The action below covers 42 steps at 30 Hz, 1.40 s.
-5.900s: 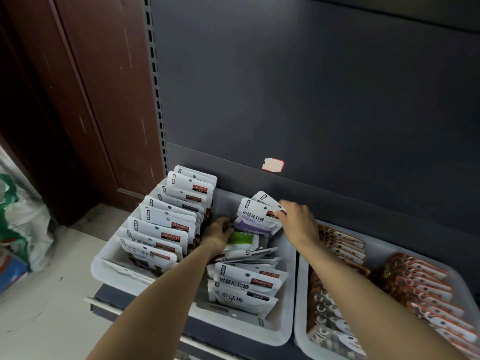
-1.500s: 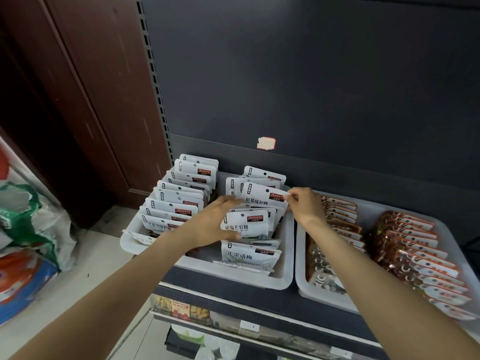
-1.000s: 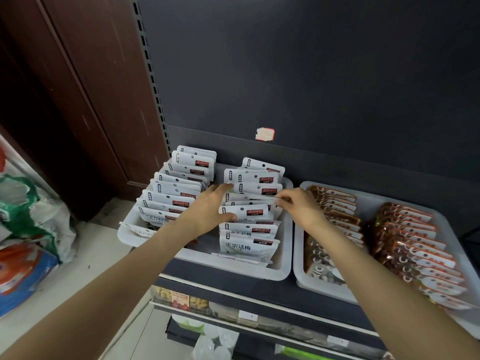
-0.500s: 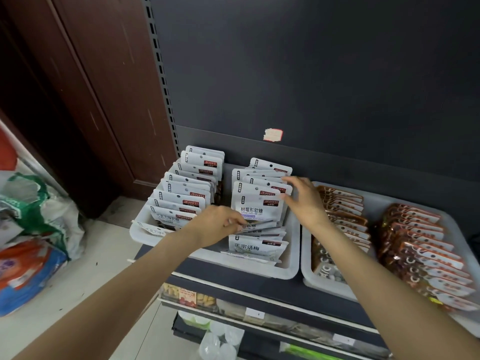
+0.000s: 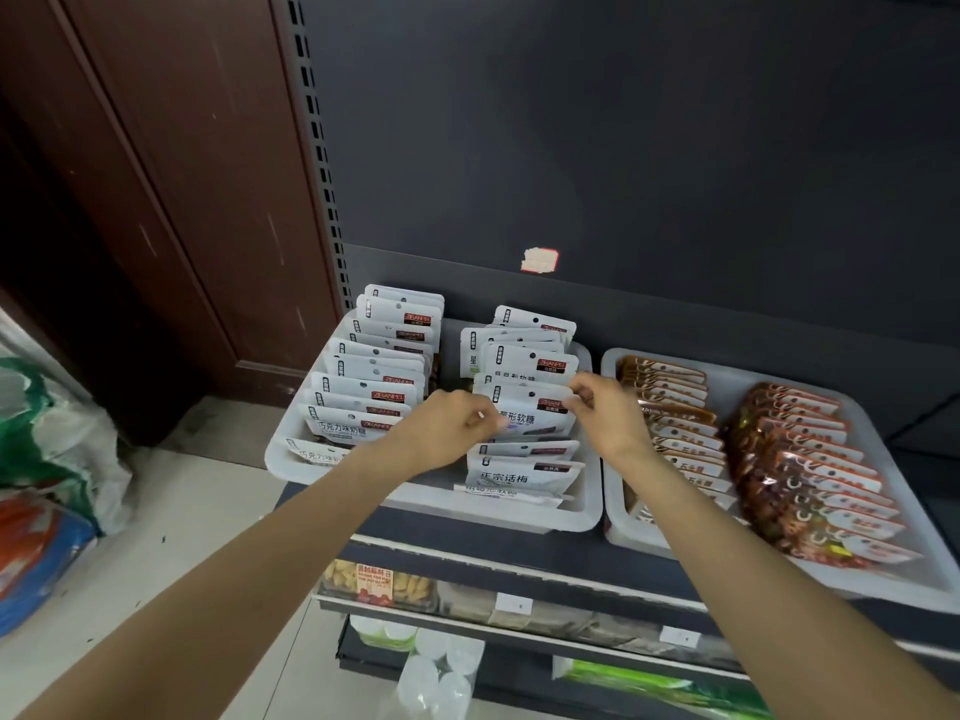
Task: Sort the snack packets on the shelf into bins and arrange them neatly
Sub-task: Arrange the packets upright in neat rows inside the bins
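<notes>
A white snack packet [image 5: 524,414] stood in the right row of the white bin [image 5: 441,498], near its right wall. The left hand [image 5: 447,433] and right hand [image 5: 605,415] pinched its two top corners with curled fingers. Open floor showed between the two packet rows.

You have one view only, from the camera on your head, so nothing is shared with a second view. It looks forward and steeply down onto the dark metal shelf [image 5: 519,556] from arm's reach. Both your forearms enter from the bottom edge. The white plastic bin of white packets [image 5: 589,511] sits centre frame, with the white plastic bin of orange-brown packets [image 5: 613,527] to its right. The dark back panel [image 5: 623,148] fills the upper frame; the pale floor [image 5: 171,537] and the lower shelves [image 5: 519,631] show below.
</notes>
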Each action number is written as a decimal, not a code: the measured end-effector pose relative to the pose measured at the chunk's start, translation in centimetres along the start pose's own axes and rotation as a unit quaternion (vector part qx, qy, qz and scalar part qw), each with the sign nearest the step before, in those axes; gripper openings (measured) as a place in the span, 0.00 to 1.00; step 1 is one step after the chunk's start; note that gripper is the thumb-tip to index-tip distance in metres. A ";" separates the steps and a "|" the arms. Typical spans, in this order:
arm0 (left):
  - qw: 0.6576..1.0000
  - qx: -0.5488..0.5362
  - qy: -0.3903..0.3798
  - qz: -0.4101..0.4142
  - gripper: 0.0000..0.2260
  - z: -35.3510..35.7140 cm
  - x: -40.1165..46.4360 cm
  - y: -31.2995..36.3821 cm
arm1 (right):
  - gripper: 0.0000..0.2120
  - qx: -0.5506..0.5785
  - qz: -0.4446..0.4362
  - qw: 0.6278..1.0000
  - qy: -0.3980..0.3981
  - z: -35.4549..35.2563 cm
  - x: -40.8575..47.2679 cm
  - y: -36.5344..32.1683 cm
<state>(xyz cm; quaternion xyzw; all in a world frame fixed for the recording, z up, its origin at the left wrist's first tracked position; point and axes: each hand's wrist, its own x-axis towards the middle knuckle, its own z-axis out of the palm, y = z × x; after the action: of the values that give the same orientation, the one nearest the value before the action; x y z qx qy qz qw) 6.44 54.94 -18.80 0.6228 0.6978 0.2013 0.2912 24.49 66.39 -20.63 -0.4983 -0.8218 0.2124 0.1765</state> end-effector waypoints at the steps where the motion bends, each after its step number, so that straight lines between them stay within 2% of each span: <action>1: 1.000 -0.020 -0.015 0.002 0.13 -0.3 0.1 0.1 | 0.08 0.011 0.010 1.000 0.013 -0.1 -0.5 0.1; 4: 0.999 -0.016 -0.021 0.017 0.12 -0.9 0.5 -0.1 | 0.13 0.072 0.015 0.997 0.021 -0.5 -2.5 0.3; 8: 0.999 -0.013 -0.005 0.030 0.08 -1.3 1.4 0.0 | 0.09 0.155 0.040 0.983 -0.085 -1.0 -4.3 0.4; 11: 0.999 -0.048 -0.021 0.016 0.07 -2.1 2.4 0.2 | 0.10 0.187 0.056 0.974 -0.115 -1.4 -4.5 1.0; 13: 0.999 -0.046 0.019 0.006 0.06 -2.2 3.4 0.2 | 0.14 0.206 0.068 0.967 -0.134 -1.4 -4.6 1.1; 14: 0.997 -0.049 0.056 -0.005 0.07 -1.9 3.9 0.1 | 0.14 0.217 0.073 0.964 -0.133 -1.4 -4.7 1.1; 16: 0.988 -0.092 0.120 -0.039 0.09 -1.0 4.3 0.0 | 0.10 0.234 0.076 0.961 -0.128 -1.5 -4.9 0.6; 17: 0.981 -0.129 0.133 -0.059 0.12 -0.4 4.1 0.0 | 0.12 0.241 0.077 0.959 -0.130 -1.4 -5.0 0.4; 20: 0.972 -0.178 0.114 -0.099 0.19 1.4 2.9 -0.3 | 0.22 0.225 0.077 0.962 -0.132 -1.2 -5.1 -0.3; 23: 0.972 -0.183 0.107 -0.100 0.19 2.5 1.6 -0.5 | 0.27 0.221 0.076 0.969 -0.084 -0.9 -5.0 -0.7; 25: 0.967 -0.211 0.101 -0.099 0.19 2.8 0.8 -0.3 | 0.27 0.239 0.075 0.966 -0.070 -0.7 -5.0 -1.3; 27: 0.965 -0.229 0.092 -0.086 0.20 3.0 0.1 -0.3 | 0.24 0.220 0.064 0.971 -0.069 -0.1 -5.1 -1.4; 29: 0.971 -0.213 0.084 -0.074 0.20 2.9 -0.5 -0.5 | 0.21 0.174 0.061 0.982 -0.045 0.5 -5.1 -1.3; 32: 0.974 -0.197 0.093 -0.062 0.22 2.6 -1.1 -0.8 | 0.19 0.165 0.072 0.984 -0.011 0.8 -5.2 -1.5; 35: 0.976 -0.188 0.095 -0.059 0.22 2.4 -1.4 -0.8 | 0.08 0.109 0.043 0.993 0.013 0.3 -5.4 -1.5; 37: 0.978 -0.178 0.093 -0.059 0.21 2.3 -1.3 -1.0 | 0.02 0.078 0.034 0.995 0.049 -0.2 -5.3 -1.4; 42: 0.982 -0.163 0.080 -0.057 0.22 2.3 -1.2 -1.0 | 0.04 0.105 0.091 0.970 0.199 -3.3 -5.0 -1.3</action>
<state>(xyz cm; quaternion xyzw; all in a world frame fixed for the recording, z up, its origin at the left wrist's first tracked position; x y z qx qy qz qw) 7.24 53.44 -20.98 0.5078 0.7111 0.3448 0.3430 27.39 61.93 -17.51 -0.5823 -0.6944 0.2091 0.3674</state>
